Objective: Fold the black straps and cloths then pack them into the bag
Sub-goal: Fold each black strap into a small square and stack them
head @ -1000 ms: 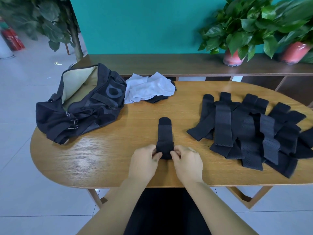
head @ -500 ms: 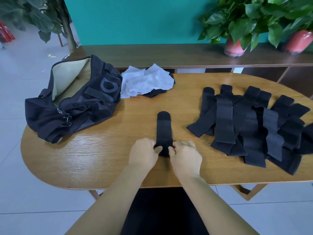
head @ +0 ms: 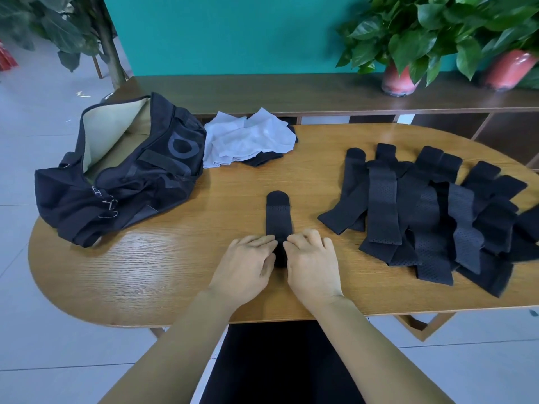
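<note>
One black strap (head: 278, 214) lies lengthwise on the wooden table (head: 163, 266), its rounded end pointing away from me. My left hand (head: 248, 266) and my right hand (head: 313, 265) sit side by side on its near end, fingertips gripping the rolled-up part between them. That near end is mostly hidden under my fingers. A pile of several black straps (head: 431, 217) is spread over the right half of the table. The black bag (head: 122, 173) lies at the far left, its mouth open and its beige lining showing.
A heap of white cloths (head: 248, 138) with a black cloth (head: 262, 158) under it lies beside the bag. A low wooden shelf (head: 291, 94) behind the table carries two potted plants (head: 399, 80). The table's near edge runs just below my wrists.
My hands have moved a little farther along the strap, and its visible flat length has shortened as the near end rolls up. The view has shifted slightly.
</note>
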A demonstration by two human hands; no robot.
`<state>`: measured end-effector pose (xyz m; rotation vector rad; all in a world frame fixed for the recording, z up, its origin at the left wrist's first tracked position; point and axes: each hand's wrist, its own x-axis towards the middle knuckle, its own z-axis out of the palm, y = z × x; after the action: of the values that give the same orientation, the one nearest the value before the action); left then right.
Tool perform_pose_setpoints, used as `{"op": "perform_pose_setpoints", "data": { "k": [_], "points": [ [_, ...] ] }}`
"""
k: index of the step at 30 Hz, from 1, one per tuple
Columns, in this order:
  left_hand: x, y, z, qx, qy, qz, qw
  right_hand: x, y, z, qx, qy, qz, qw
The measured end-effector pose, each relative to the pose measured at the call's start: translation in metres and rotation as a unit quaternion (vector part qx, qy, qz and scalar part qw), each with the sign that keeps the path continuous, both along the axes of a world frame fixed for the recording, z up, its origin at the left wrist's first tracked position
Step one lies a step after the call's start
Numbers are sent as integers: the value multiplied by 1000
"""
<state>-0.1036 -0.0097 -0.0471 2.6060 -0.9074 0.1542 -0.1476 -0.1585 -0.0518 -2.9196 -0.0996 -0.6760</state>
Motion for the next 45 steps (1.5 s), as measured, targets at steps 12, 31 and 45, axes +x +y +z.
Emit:
{"op": "perform_pose_setpoints", "data": {
  "k": [12,31,45],
  "points": [
    [-18,18,-3,-67,76,-29,994,-28,-7,1,54,66,36,996],
    [-7,-14,12,-155,116,193,962,5,11,17,199,87,-120,969],
    [2,-19,18,-77,99,177,976,14,11,9,108,49,-91,989]
  ]
}}
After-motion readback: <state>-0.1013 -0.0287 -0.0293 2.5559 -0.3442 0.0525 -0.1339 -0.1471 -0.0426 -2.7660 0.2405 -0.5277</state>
